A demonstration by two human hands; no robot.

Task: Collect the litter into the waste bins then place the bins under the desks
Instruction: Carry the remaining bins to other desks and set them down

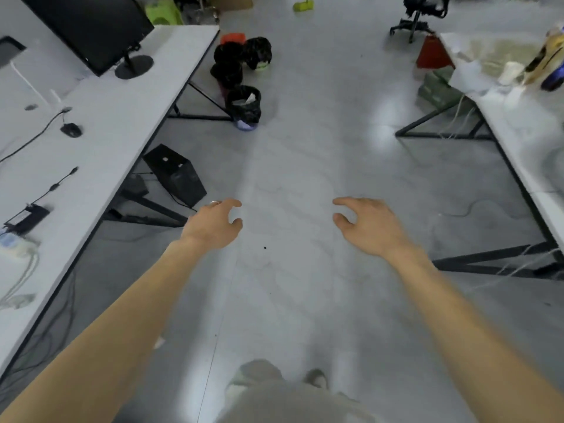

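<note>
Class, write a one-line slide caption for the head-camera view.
Empty left hand and right hand reach over the floor toward a cluster of lined waste bins beside the left desk.

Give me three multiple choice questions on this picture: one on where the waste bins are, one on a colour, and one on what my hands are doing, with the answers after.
1. Where do the waste bins stand?
A. On an office chair.
B. On the floor by the far end of the left desk.
C. Under the right desk.

2. What colour is the base of the nearest bin, below its black liner?
A. Purple.
B. Yellow.
C. Brown.

3. What are the left hand and right hand doing?
A. The left grips a bin.
B. The right pinches paper.
C. Both are held out empty, fingers loosely curled.

Answers:
1 B: they cluster on open floor beside the desk's leg.
2 A: a purple band shows under the liner.
3 C: neither hand touches anything.
</note>
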